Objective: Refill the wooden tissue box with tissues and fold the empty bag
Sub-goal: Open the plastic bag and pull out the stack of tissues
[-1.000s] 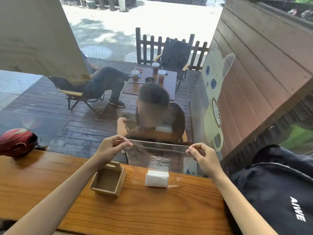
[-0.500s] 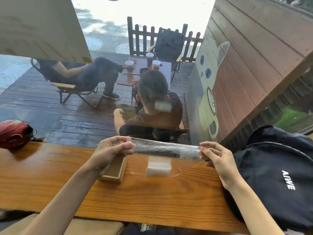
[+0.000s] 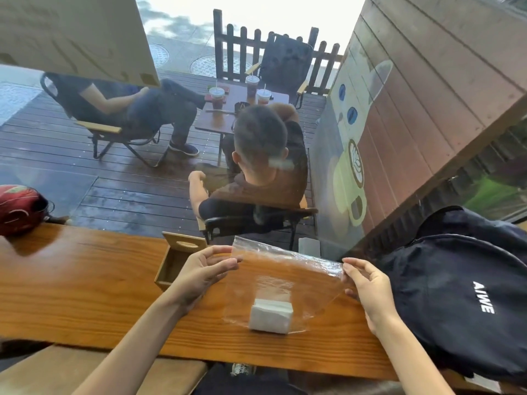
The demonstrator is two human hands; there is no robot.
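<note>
A clear plastic bag [image 3: 288, 269] is stretched above the wooden counter [image 3: 85, 286], its top edge pinched at both ends. My left hand [image 3: 204, 273] holds the left corner and my right hand [image 3: 368, 286] holds the right corner. A white stack of tissues [image 3: 270, 315] sits inside the bag's bottom, resting on the counter. The open wooden tissue box [image 3: 178, 262] stands just left of my left hand, partly hidden by it; its inside looks empty.
A black backpack [image 3: 467, 297] lies on the counter's right end, close to my right hand. A red helmet [image 3: 20, 208] sits at the far left. Behind the window glass, people sit on a wooden deck.
The view has tipped downward and the bag has come closer to me. Both hands keep their hold on the bag's top edge, which has lowered toward the counter.
</note>
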